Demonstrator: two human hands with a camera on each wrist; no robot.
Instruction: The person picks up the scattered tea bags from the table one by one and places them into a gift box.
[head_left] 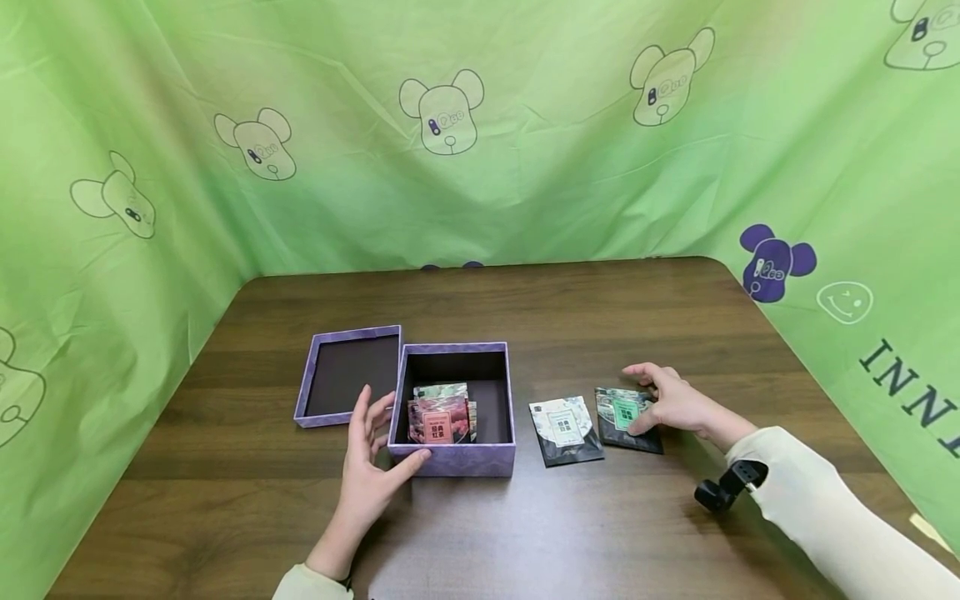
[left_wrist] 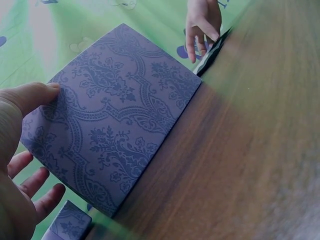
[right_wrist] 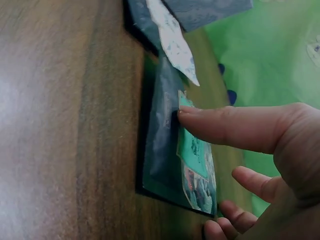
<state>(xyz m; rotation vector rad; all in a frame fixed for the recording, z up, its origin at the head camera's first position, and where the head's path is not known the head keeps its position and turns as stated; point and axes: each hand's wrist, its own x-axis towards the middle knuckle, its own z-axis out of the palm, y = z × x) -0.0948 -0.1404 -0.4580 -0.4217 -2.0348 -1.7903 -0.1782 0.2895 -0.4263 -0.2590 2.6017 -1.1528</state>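
In the head view, a purple patterned box [head_left: 465, 461] stands uncovered, with several tea sachets inside; a red-labelled sachet [head_left: 438, 423] lies at the front of them. My left hand [head_left: 369, 475] is at the box's front left corner, thumb on the front rim and fingers spread along the left side. In the left wrist view that thumb rests on the box's wall [left_wrist: 110, 110]. My right hand [head_left: 678, 404] is over a dark sachet with a green label [head_left: 626, 412]. Its thumb touches the label; the other fingers reach past the far edge. The sachet lies on the table.
A white-and-black sachet [head_left: 564, 427] lies between the box and the green-labelled one. The purple lid [head_left: 303, 400], its dark inside facing up, lies left of the box. Behind the wooden table [head_left: 600, 308] hangs a green printed cloth [head_left: 525, 200].
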